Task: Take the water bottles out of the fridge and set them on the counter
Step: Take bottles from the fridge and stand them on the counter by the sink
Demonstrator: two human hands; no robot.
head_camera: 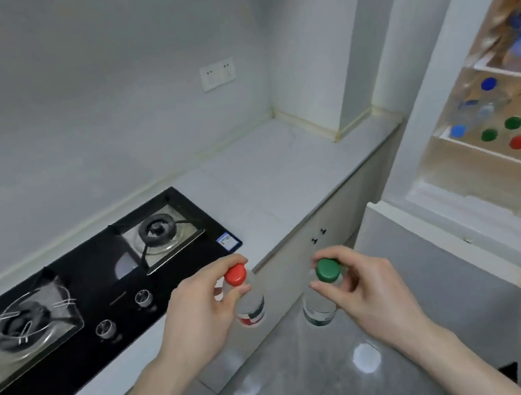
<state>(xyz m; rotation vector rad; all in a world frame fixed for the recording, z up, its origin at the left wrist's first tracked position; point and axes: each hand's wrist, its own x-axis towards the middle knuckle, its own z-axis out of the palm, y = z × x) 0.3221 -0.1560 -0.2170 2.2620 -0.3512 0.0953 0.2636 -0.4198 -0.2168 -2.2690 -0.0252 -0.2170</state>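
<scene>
My left hand (pixel 198 307) pinches the neck of a clear water bottle with a red cap (pixel 235 275), held upright in the air at the counter's front edge. My right hand (pixel 365 286) pinches a second clear bottle with a green cap (pixel 327 270), hanging over the floor in front of the cabinet. The white counter (pixel 282 172) stretches from the stove to the wall corner. At the right the fridge (pixel 505 133) stands open, and its shelves hold several more bottles with green, red and blue caps (pixel 517 142).
A black two-burner gas stove (pixel 70 293) with two knobs fills the counter's left part. A wall socket (pixel 218 71) sits above the counter. The open fridge door (pixel 470 250) juts out at the right, with bottles in its lower rack. Grey tiled floor lies below.
</scene>
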